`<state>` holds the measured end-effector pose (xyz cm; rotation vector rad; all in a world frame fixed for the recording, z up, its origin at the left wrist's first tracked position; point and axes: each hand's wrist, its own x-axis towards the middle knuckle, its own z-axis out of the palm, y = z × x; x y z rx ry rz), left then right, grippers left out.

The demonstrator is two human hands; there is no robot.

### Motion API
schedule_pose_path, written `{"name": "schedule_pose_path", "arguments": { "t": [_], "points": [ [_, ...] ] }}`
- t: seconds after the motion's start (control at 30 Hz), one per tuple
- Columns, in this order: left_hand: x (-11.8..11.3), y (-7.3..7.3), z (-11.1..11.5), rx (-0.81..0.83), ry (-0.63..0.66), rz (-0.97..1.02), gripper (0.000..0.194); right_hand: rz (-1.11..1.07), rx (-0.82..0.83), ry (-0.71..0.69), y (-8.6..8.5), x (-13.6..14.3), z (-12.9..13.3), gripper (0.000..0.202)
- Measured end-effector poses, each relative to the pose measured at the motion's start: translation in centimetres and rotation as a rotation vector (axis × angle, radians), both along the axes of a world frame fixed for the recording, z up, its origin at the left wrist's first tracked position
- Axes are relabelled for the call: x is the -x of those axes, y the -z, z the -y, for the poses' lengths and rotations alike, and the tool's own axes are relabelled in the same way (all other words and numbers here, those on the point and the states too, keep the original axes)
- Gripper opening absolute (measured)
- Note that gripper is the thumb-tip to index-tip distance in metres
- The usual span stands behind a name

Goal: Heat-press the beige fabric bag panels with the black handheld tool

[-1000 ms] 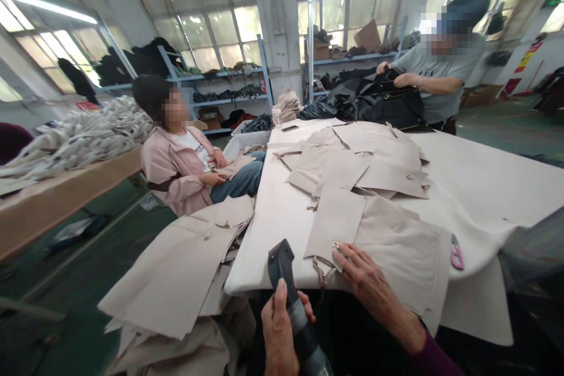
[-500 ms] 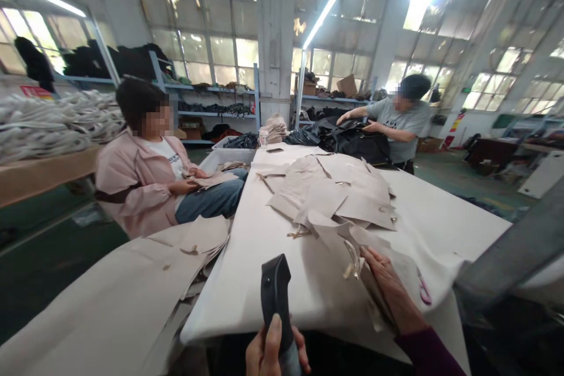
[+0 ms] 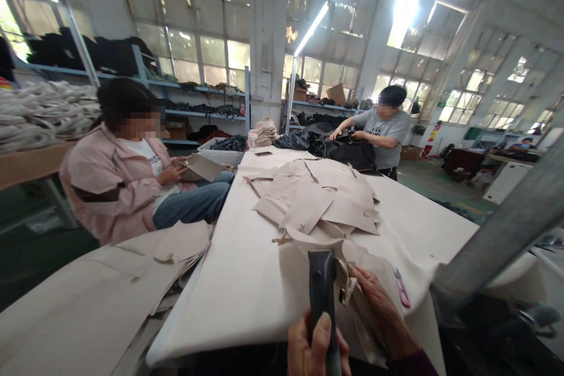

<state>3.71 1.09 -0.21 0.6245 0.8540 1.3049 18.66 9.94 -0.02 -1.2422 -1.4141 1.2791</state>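
My left hand is wrapped round a dark handheld tool, thumb on its body, with the tool's head pointing up the table. Just right of the tool head, my right hand grips a beige fabric piece near its metal clasp. The clasp and the tool head are close together; whether they touch I cannot tell. Beyond both hands lies a heap of beige fabric pieces with small metal fittings. Pink-handled snips rest right of my right hand.
A white-covered table stretches ahead. More beige pieces lie at the left. A seated person holds a beige piece; another person handles black material. A slanted metal post stands at the right.
My left hand has moved right with the tool, bringing it beside the clasp. My right hand still holds the fabric. The seated person's beige piece is now raised, and the view has shifted.
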Motion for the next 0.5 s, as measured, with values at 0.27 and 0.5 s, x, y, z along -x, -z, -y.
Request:
{"name": "schedule_pose_path", "arguments": {
  "t": [0.27,0.5],
  "points": [
    [0.8,0.8,-2.3,-0.068,0.011,0.012,0.051,-0.125,0.096,0.004,0.0,-0.3,1.1,0.033],
    [-0.6,1.8,-0.7,-0.002,0.030,0.052,0.052,-0.109,0.028,0.128,0.4,-0.5,1.3,0.021]
  ]
}}
